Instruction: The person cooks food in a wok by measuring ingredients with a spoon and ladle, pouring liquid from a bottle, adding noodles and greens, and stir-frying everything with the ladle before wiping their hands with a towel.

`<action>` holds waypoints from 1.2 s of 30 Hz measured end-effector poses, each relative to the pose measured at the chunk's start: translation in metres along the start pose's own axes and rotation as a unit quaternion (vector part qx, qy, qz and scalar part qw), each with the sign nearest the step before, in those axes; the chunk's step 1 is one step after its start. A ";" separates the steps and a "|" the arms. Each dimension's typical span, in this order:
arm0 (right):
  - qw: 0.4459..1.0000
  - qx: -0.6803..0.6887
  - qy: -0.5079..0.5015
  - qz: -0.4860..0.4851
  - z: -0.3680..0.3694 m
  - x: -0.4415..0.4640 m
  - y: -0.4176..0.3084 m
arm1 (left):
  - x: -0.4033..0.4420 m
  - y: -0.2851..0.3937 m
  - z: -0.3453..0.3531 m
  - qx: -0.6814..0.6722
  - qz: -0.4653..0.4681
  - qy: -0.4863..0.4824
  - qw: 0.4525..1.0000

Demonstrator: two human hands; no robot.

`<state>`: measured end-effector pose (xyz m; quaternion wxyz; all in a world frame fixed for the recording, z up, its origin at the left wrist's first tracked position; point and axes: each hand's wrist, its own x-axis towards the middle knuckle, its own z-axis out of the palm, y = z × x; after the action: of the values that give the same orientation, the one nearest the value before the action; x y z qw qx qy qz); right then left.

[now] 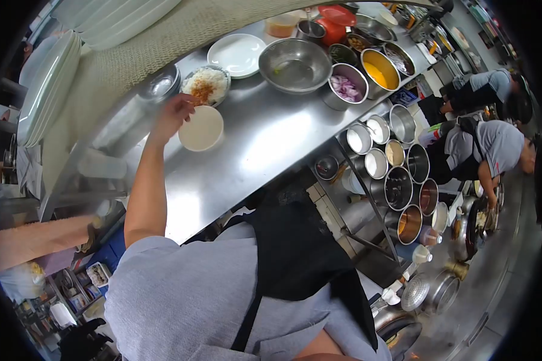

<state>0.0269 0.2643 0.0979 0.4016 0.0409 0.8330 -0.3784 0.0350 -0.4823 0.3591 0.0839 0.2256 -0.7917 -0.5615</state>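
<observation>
My left hand [174, 118] reaches over the steel counter, fingers bent and drawn together at the tips. Whatever is between them, if anything, is too small to make out. Just beyond the fingertips stands a bowl [208, 78] of white shredded food with a reddish-brown powder on top. Close to the hand on the near side is a round pale tub [201, 129], whose contents I cannot identify. The fingers come near its rim; whether they touch it I cannot tell. My right hand is out of view.
Behind the bowl are a white plate [236, 55] and a large steel bowl [295, 65]. Pots of sliced purple onion [346, 88] and yellow liquid [380, 69] follow. Several steel containers fill a lower rack [397, 186]. Two people work at the right; stacked plates [48, 90] stand at upper left.
</observation>
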 end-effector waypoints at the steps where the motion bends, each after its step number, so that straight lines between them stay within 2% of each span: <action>1: 0.999 -0.012 -0.012 -0.038 0.006 0.014 -0.003 | 0.009 -0.016 -0.015 -0.022 -0.012 0.043 0.999; 2: 0.995 -0.014 -0.027 -0.090 0.013 0.030 -0.007 | 0.015 -0.030 -0.026 -0.043 -0.021 0.085 0.995; 3: 0.989 -0.014 -0.038 -0.142 0.017 0.044 -0.011 | 0.020 -0.043 -0.034 0.018 -0.054 0.127 0.990; 4: 0.980 -0.013 -0.046 -0.194 0.020 0.057 -0.015 | 0.024 -0.051 -0.035 0.015 -0.054 0.127 0.990; 6: 0.969 -0.009 -0.058 -0.239 0.017 0.072 -0.030 | 0.019 -0.068 -0.028 0.034 -0.121 0.122 0.984; 7: 0.966 -0.010 -0.063 -0.250 0.012 0.079 -0.042 | 0.014 -0.081 -0.020 0.027 -0.126 0.122 0.984; 9: 0.988 -0.022 -0.081 -0.126 -0.007 0.055 -0.129 | -0.001 -0.108 -0.005 0.016 -0.071 0.104 0.992; 10: 0.995 -0.026 -0.093 -0.007 -0.011 0.049 -0.175 | -0.009 -0.113 -0.002 0.014 -0.040 0.096 0.994; 11: 0.995 -0.027 -0.092 -0.007 -0.015 0.056 -0.190 | -0.018 -0.108 0.001 0.012 -0.040 0.096 0.994; 13: 0.997 0.010 -0.047 0.062 -0.025 0.065 -0.207 | -0.039 -0.094 0.014 -0.043 -0.107 0.082 0.990; 18: 0.997 0.035 -0.058 0.025 -0.024 0.086 -0.217 | -0.072 -0.091 0.035 -0.034 -0.109 0.054 0.992; 21: 0.997 -0.006 -0.077 0.013 -0.003 0.086 -0.212 | -0.078 -0.089 0.040 -0.022 -0.104 0.035 0.994; 23: 0.986 -0.108 -0.117 -0.042 0.010 0.090 -0.190 | -0.077 -0.083 0.040 -0.008 -0.104 0.031 0.994; 24: 0.986 -0.107 -0.115 -0.046 0.010 0.088 -0.188 | -0.072 -0.084 0.037 -0.007 -0.100 0.033 0.994; 26: 0.976 -0.142 -0.164 -0.008 0.016 0.066 -0.202 | -0.059 -0.089 0.028 -0.067 -0.119 0.025 0.990; 27: 0.981 -0.101 -0.162 -0.019 0.016 0.067 -0.187 | -0.049 -0.091 0.024 -0.066 -0.118 0.021 0.991; 29: 0.981 -0.133 -0.139 -0.018 0.010 0.059 -0.185 | -0.020 -0.094 0.018 -0.184 -0.213 0.129 0.951; 31: 0.980 -0.163 -0.111 -0.017 0.003 0.052 -0.184 | 0.008 -0.099 0.016 -0.223 -0.226 0.150 0.936; 33: 0.986 -0.117 -0.100 0.065 -0.004 0.055 -0.176 | 0.037 -0.122 0.016 -0.286 -0.228 0.170 0.915; 34: 0.987 -0.113 -0.095 0.064 -0.005 0.055 -0.176 | 0.045 -0.123 0.018 -0.287 -0.224 0.165 0.917; 36: 0.993 -0.021 -0.068 0.092 -0.008 0.056 -0.174 | 0.059 -0.125 0.021 -0.263 -0.233 0.177 0.919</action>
<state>-0.0802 0.1326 0.1660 0.4912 0.0832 0.8040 -0.3246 0.0080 -0.5246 0.2291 0.1452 0.4694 -0.5130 -0.7039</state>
